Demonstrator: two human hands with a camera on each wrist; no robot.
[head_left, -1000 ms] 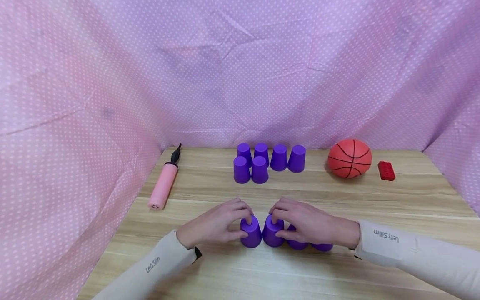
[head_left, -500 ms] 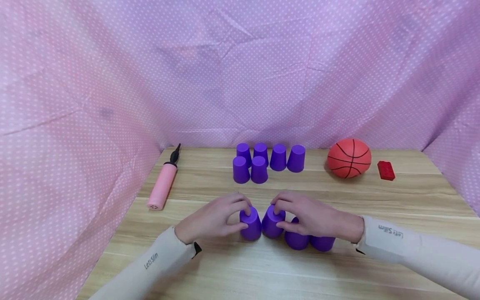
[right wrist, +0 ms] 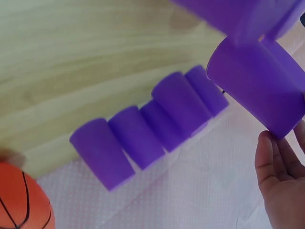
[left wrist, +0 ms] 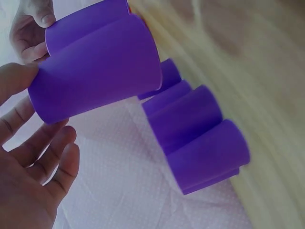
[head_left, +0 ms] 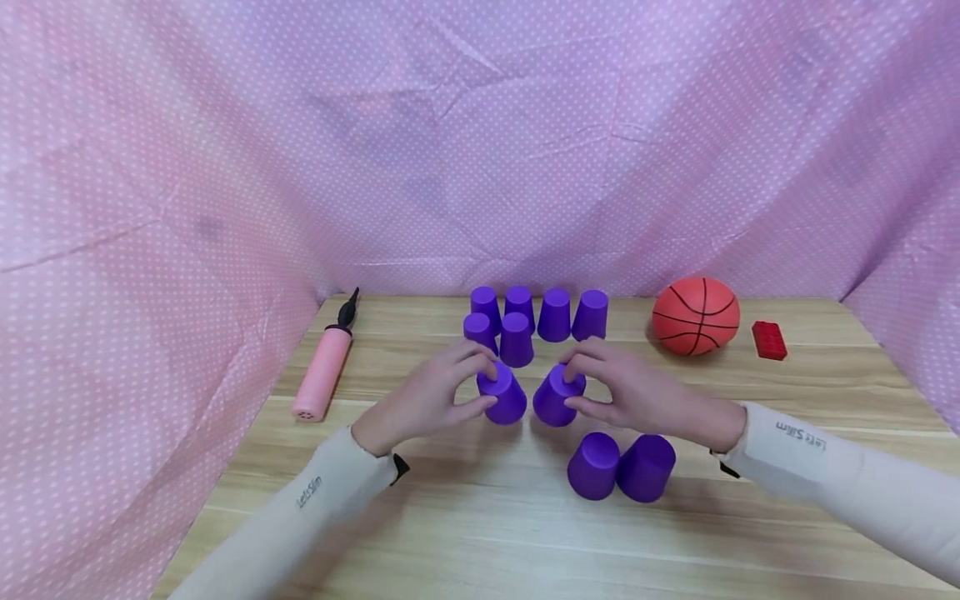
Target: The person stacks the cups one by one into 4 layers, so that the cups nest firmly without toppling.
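A person's left hand [head_left: 431, 400] and right hand [head_left: 637, 392] each hold an upside-down, tapered, smooth purple cup, fingertips and thumb curled narrowly about its closed upper end. The left cup [head_left: 507, 403] and right cup [head_left: 552, 405] lean slightly, a small gap between them, seemingly lifted. Just behind stand six matching purple cups [head_left: 516, 343], four in a back row and two before its left end; two more purple cups [head_left: 594, 468] stand nearer the person. Because each grip is only at the top, a cup could slip or swing, and moving too far forward might knock the front pair over. The pale wood-grain bench [head_left: 480, 533] also carries a pink cylindrical hand pump with a black nozzle [head_left: 322, 372] at left, and a red-orange ball with black basketball lines [head_left: 696, 318] beside a red studded brick [head_left: 769, 340] at right. Pink-lilac cloth with white dots [head_left: 480, 150] hangs behind and at both sides.
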